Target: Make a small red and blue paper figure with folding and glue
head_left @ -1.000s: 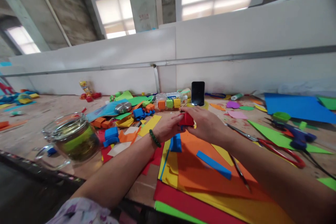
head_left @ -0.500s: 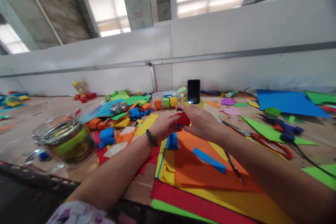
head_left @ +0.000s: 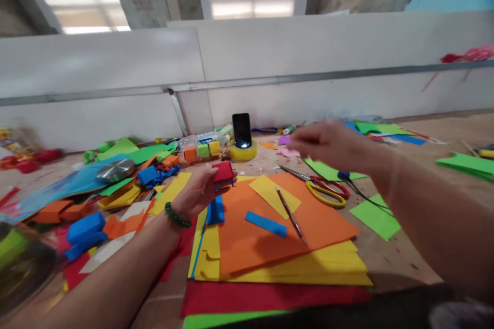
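My left hand (head_left: 200, 182) holds a small red paper box (head_left: 223, 170) with thin blue legs under it, above the edge of the stacked sheets. To the right, my right hand (head_left: 328, 145) is raised over the table and smeared by motion; its fingers are unclear. Just below its wrist shows the blue handle end of a glue gun (head_left: 343, 176), whose body is hidden behind the hand. On the orange sheet (head_left: 247, 254) lie a blue strip (head_left: 266, 223), a yellow piece (head_left: 270, 193) and a pencil (head_left: 291, 216). A folded blue piece (head_left: 215, 211) stands near the left hand.
Red-and-yellow-handled scissors (head_left: 326, 193) lie right of the sheets. A phone (head_left: 242, 131) stands by a yellow tape roll (head_left: 244, 152) at the back. Left are several paper blocks (head_left: 87, 227), a metal lid (head_left: 116, 170) and a glass jar (head_left: 23, 262). A cord (head_left: 365, 195) crosses the right side.
My right hand has let go of the red box and moved right. My left hand keeps the box. The view has swung right, bringing more of the table's right side in.
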A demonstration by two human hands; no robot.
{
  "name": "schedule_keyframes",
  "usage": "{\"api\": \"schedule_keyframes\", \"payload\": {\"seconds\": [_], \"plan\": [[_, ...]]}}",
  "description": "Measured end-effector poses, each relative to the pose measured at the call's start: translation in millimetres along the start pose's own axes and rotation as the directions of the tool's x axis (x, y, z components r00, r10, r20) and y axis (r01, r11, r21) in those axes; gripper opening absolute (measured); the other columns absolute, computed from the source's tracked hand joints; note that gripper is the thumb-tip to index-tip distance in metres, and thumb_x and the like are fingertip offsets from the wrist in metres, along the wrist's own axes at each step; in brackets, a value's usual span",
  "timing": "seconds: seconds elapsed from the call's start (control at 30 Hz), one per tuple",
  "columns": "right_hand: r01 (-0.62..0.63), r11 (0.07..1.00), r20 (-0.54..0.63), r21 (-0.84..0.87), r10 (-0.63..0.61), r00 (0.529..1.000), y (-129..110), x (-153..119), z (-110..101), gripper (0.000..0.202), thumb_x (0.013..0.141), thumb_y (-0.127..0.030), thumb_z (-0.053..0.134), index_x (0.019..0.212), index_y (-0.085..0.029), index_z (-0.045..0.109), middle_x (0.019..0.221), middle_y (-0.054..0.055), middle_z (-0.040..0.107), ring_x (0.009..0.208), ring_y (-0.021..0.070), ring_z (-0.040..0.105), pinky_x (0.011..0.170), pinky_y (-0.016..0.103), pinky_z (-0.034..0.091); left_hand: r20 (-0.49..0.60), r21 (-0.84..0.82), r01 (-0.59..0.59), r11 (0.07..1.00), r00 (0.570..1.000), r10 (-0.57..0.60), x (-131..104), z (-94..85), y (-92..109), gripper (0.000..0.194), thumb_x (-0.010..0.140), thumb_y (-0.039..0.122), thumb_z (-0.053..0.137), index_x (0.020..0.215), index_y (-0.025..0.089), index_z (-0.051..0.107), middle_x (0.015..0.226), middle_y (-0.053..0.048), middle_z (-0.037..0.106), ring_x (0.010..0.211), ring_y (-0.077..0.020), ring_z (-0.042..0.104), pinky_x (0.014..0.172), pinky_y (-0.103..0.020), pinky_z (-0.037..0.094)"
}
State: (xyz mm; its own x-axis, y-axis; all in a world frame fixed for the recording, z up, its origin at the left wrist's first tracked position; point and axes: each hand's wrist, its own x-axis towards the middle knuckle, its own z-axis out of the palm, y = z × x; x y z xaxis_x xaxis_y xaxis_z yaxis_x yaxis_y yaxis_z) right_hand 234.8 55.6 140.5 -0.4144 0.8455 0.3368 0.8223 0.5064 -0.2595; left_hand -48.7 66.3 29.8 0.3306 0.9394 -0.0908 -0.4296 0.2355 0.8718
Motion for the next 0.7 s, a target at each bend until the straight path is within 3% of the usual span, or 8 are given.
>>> {"api": "schedule_keyframes", "payload": {"seconds": [0.03, 0.1, 0.2, 0.27, 0.4, 0.53, 0.63, 0.7], "plan": [[-0.052, 0.997, 0.194, -0.057, 0.062, 0.979, 6.3, -8.3, 11.2, 0.039, 0.09, -0.041, 0.051, 0.06, -0.019, 0.061, 0.052, -0.001, 0.052, 0.047, 0.0092, 0.045, 0.046, 0.024, 0.031, 0.016, -0.012, 0.003, 1.0, 1.0, -0.003, -0.4, 1.9, -2.6, 0.029, 0.084, 0.029, 0.058, 0.107, 0.014, 0.067, 0.107, -0.012, 0.074, 0.095, -0.0228, 0.07, 0.083, -0.031, 0.052], [-0.118, 0.983, 0.389, -0.143, 0.165, 0.906, 16.6, -23.8, 41.0, 0.041, 0.088, -0.042, 0.053, 0.055, -0.019, 0.058, 0.05, 0.0, 0.053, 0.046, 0.0117, 0.045, 0.045, 0.027, 0.027, 0.055, -0.041, 0.008, 0.999, 0.998, -0.005, -0.5, 5.4, -9.0, 0.031, 0.081, 0.028, 0.061, 0.107, 0.012, 0.068, 0.109, -0.013, 0.073, 0.096, -0.0236, 0.07, 0.083, -0.031, 0.052], [-0.207, 0.957, 0.452, -0.203, 0.279, 0.847, 27.6, -38.4, 83.7, 0.046, 0.08, -0.054, 0.057, 0.05, -0.02, 0.057, 0.052, 0.005, 0.057, 0.046, 0.0164, 0.047, 0.045, 0.029, 0.024, 0.116, -0.075, 0.06, 0.995, 0.992, -0.051, 1.6, 8.7, -20.2, 0.035, 0.077, 0.029, 0.064, 0.106, 0.011, 0.067, 0.106, -0.015, 0.073, 0.099, -0.0256, 0.068, 0.081, -0.031, 0.052], [-0.221, 0.964, 0.486, -0.146, 0.265, 0.833, 32.8, -41.6, 99.3, 0.041, 0.08, -0.049, 0.055, 0.052, -0.02, 0.06, 0.053, 0.004, 0.059, 0.049, 0.0171, 0.05, 0.046, 0.029, 0.025, 0.13, -0.074, 0.099, 0.992, 0.987, -0.089, 3.5, 9.7, -27.1, 0.036, 0.075, 0.031, 0.066, 0.106, 0.012, 0.066, 0.102, -0.014, 0.073, 0.098, -0.0261, 0.068, 0.076, -0.03, 0.052], [-0.255, 0.965, 0.516, -0.06, 0.248, 0.82, 44.5, -40.7, 98.2, 0.03, 0.079, -0.037, 0.054, 0.057, -0.02, 0.063, 0.056, 0.003, 0.061, 0.054, 0.0161, 0.054, 0.049, 0.028, 0.028, 0.123, -0.038, 0.097, 0.995, 0.988, -0.092, 6.0, 10.3, -36.0, 0.034, 0.072, 0.026, 0.069, 0.104, 0.015, 0.063, 0.096, -0.011, 0.072, 0.09, -0.023, 0.067, 0.073, -0.029, 0.052], [-0.328, 0.935, 0.425, 0.133, 0.245, 0.871, 57.8, -37.9, 79.0, 0.024, 0.079, -0.033, 0.053, 0.06, -0.019, 0.056, 0.061, 0.005, 0.061, 0.057, 0.0163, 0.054, 0.052, 0.03, 0.033, 0.111, 0.001, 0.123, 0.992, 0.986, -0.123, 7.8, 7.6, -36.7, 0.035, 0.071, 0.022, 0.067, 0.105, 0.017, 0.061, 0.094, -0.009, 0.072, 0.08, -0.021, 0.068, 0.071, -0.03, 0.052], [-0.391, 0.733, 0.388, 0.557, 0.186, 0.903, 53.8, -36.4, 69.3, 0.015, 0.082, -0.031, 0.049, 0.08, -0.019, 0.058, 0.08, 0.007, 0.066, 0.071, 0.019, 0.064, 0.063, 0.031, 0.046, 0.074, -0.013, 0.186, 0.982, 0.98, -0.184, 10.0, 4.0, -34.4, 0.032, 0.074, 0.021, 0.063, 0.105, 0.014, 0.061, 0.095, -0.01, 0.072, 0.079, -0.0208, 0.068, 0.072, -0.031, 0.052], [-0.338, 0.586, 0.303, 0.737, 0.161, 0.939, 40.8, -36.2, 67.8, 0.009, 0.08, -0.023, 0.048, 0.08, -0.019, 0.056, 0.078, 0.005, 0.064, 0.068, 0.0171, 0.062, 0.06, 0.03, 0.047, 0.037, -0.063, 0.212, 0.975, 0.977, -0.21, 11.8, 2.3, -32.5, 0.027, 0.077, 0.021, 0.059, 0.102, 0.011, 0.062, 0.094, -0.012, 0.073, 0.082, -0.0212, 0.069, 0.075, -0.031, 0.052]]}}
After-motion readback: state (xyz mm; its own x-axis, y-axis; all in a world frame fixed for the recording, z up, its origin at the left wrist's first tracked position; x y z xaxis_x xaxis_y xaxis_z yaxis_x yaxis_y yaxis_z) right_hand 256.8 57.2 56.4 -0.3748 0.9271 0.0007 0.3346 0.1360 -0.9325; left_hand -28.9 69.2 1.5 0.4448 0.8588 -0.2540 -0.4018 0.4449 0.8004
